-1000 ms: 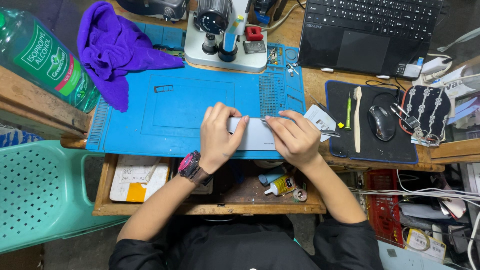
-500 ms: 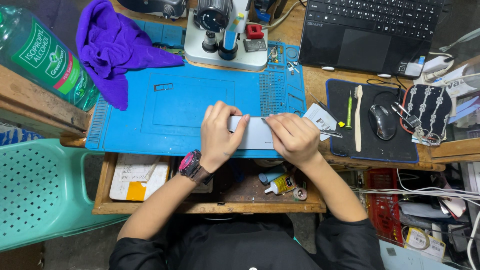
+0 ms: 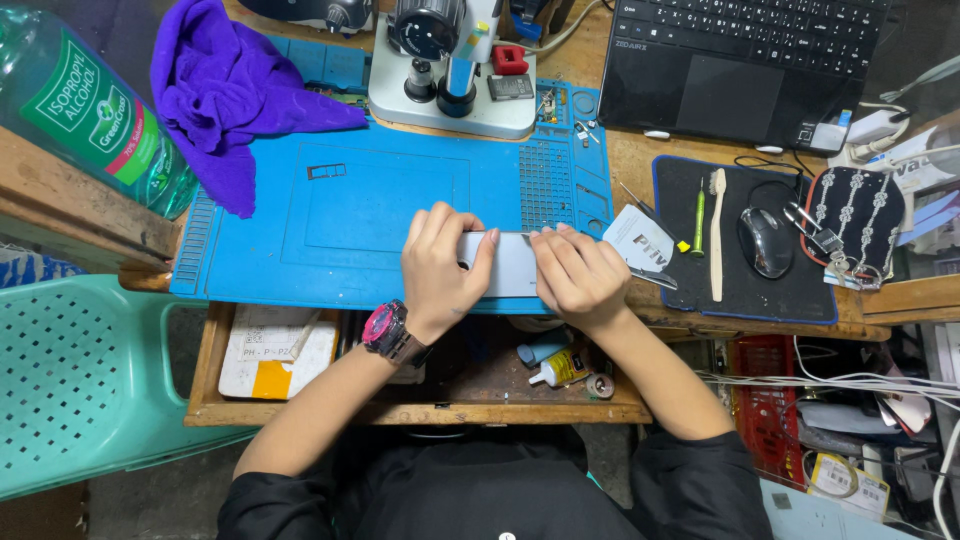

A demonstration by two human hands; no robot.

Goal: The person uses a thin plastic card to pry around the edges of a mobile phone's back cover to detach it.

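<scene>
**Both hands on a grey phone at the near edge of the blue mat**

We see a grey phone (image 3: 508,264) lying flat on the near edge of the blue work mat (image 3: 380,200), just above the open wooden drawer (image 3: 420,390). Our left hand (image 3: 440,265), with a pink watch (image 3: 385,328) on the wrist, grasps the phone's left end, fingers curled over its far edge. Our right hand (image 3: 578,275) clamps the right end, fingertips pressed along the top face. Between the two hands only the phone's middle shows, so we cannot tell what lies under the palms.

Far of the hands, a white microscope (image 3: 455,70) stands at the mat's far edge, and a purple cloth (image 3: 225,90) spills over the mat's far left corner. A green bottle of clear liquid (image 3: 90,110) lies on a wooden ledge at far left. Just right of the right hand lies a white card (image 3: 640,240), then a black pad (image 3: 745,240) carrying a green-handled tool (image 3: 699,215), a toothbrush (image 3: 716,230) and a mouse (image 3: 765,240). A black laptop (image 3: 745,60) sits far right. In the drawer, near the right wrist, rest small glue bottles (image 3: 560,365); a teal plastic chair (image 3: 90,380) stands at near left.
</scene>
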